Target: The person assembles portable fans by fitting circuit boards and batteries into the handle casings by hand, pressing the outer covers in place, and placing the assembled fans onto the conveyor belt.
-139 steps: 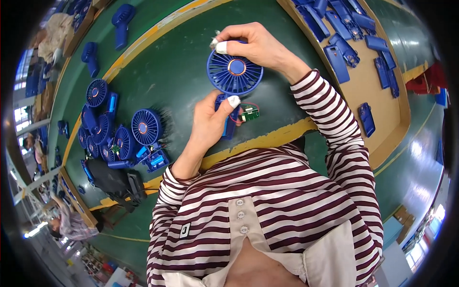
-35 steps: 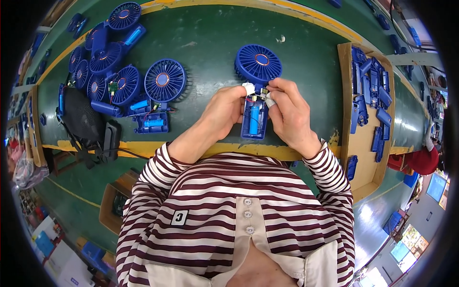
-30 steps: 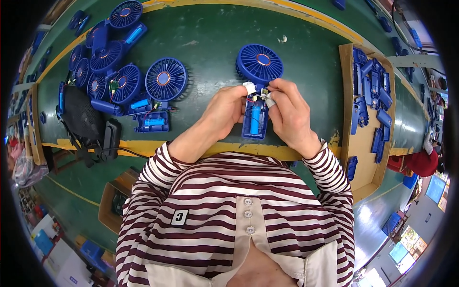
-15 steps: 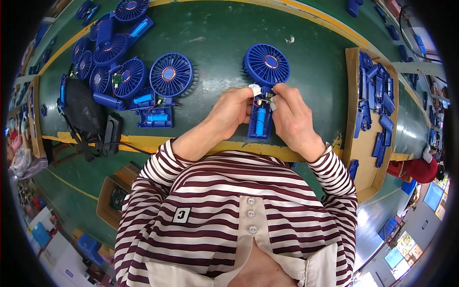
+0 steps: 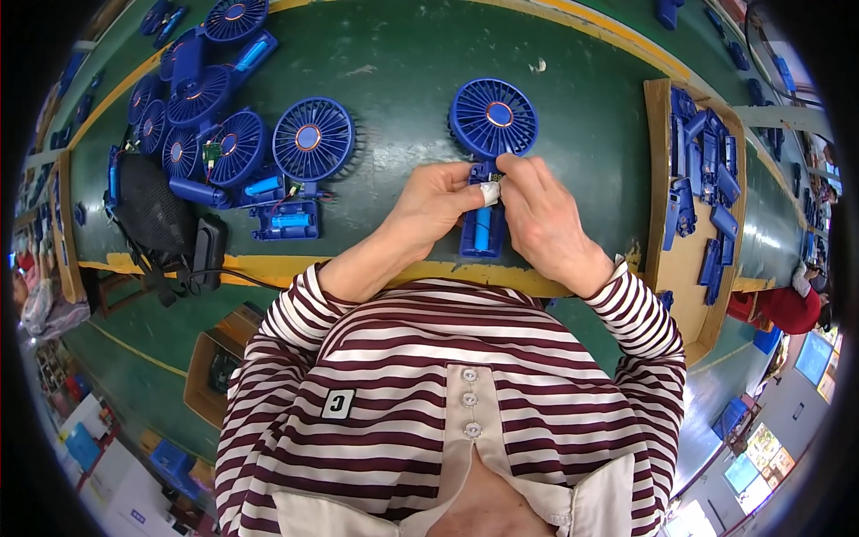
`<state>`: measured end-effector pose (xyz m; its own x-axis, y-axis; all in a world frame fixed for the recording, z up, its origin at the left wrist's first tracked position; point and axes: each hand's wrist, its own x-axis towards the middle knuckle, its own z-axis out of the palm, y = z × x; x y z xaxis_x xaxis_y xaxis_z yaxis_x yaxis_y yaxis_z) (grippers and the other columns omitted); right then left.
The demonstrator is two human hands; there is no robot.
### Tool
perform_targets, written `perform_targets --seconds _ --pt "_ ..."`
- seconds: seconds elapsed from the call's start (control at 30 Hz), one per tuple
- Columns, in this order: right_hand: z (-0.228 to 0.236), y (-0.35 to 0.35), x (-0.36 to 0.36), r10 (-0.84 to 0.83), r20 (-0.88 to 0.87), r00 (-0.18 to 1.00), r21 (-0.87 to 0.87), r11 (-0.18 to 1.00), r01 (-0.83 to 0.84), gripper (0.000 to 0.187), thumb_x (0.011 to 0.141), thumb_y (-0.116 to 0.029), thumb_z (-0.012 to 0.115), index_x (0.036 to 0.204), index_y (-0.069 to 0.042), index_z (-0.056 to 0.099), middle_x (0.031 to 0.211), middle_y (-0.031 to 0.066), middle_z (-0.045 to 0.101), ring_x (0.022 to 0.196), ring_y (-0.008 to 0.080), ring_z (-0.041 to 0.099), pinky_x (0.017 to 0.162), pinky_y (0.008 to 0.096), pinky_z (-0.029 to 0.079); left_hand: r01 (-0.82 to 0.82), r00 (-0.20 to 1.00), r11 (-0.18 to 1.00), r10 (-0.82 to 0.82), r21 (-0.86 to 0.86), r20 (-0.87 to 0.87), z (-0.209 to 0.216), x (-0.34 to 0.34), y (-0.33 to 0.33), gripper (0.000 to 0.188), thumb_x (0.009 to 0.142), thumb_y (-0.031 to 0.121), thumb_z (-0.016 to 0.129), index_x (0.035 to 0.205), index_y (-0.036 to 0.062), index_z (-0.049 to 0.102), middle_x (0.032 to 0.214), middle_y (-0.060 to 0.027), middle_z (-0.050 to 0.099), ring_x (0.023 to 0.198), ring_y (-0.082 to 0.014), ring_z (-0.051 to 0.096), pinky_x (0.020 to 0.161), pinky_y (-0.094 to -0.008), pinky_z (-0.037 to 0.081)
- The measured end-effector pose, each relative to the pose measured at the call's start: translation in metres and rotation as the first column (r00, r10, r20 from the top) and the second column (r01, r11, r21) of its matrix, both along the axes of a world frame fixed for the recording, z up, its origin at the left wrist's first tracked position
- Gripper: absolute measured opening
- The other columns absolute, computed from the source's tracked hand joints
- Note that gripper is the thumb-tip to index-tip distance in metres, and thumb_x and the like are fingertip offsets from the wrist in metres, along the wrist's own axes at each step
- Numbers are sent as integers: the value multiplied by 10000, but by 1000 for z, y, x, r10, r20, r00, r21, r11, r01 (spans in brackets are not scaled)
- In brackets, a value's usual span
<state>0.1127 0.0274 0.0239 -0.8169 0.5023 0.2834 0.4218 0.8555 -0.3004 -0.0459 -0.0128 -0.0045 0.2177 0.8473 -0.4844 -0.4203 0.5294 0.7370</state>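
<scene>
A blue handheld fan [image 5: 494,118] lies on the green workbench in front of me, its round grille pointing away. Its handle is uncovered, and a light blue cylindrical battery [image 5: 482,230] sits inside the lower part. My left hand [image 5: 436,204] grips the handle's left side, the white-wrapped thumb pressed over the spot just above the battery. On the other side, my right hand [image 5: 540,213] is closed with its fingertips at the top of the handle, near the small circuit board. Both sets of fingers partly hide the board and wires.
Several blue fans [image 5: 313,139] and open handles with batteries are grouped at the left. Close by are a black mesh bag [image 5: 154,206] and a black cable. At the right stands a cardboard box [image 5: 684,295] of blue plastic casings. The bench's yellow front edge [image 5: 528,282] is near me.
My left thumb has moved down and right across the handle, over the area above the battery. My right fingers have shifted slightly left and up. The view has shifted a little.
</scene>
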Motion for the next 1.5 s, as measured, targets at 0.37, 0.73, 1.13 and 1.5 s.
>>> perform_targets --seconds 0.37,0.73,1.13,1.5 --pt "-3 3 1 16 8 1000 -3 1000 -16 214 638 -33 535 809 95 534 1014 165 480 850 276 491 712 348 451 2 1000 999 -4 -50 -25 -2 4 0 167 862 106 521 983 13 589 836 -10 596 734 -64 555 620 -200 451" --pt "-7 5 3 30 -18 999 1 1000 -30 204 650 -28 531 809 100 533 999 157 485 833 265 496 702 341 458 7 1000 998 -8 -54 -25 0 5 1 175 865 144 552 980 18 593 814 11 587 692 -37 523 580 -179 420" --pt "-3 4 6 28 19 999 -10 1000 -28 237 628 -33 544 820 106 537 1015 167 487 849 275 508 694 337 479 110 991 992 -105 58 -84 -8 0 2 196 819 56 593 1002 -11 572 867 -13 594 756 -57 542 662 -194 444" --pt "-13 0 7 -15 0 1000 7 1000 15 250 643 -17 539 864 99 537 1032 169 483 868 280 517 664 330 497 74 997 993 -74 88 -2 -14 2 -1 294 763 -88 551 1053 -40 541 927 -45 603 838 -103 569 756 -247 466"
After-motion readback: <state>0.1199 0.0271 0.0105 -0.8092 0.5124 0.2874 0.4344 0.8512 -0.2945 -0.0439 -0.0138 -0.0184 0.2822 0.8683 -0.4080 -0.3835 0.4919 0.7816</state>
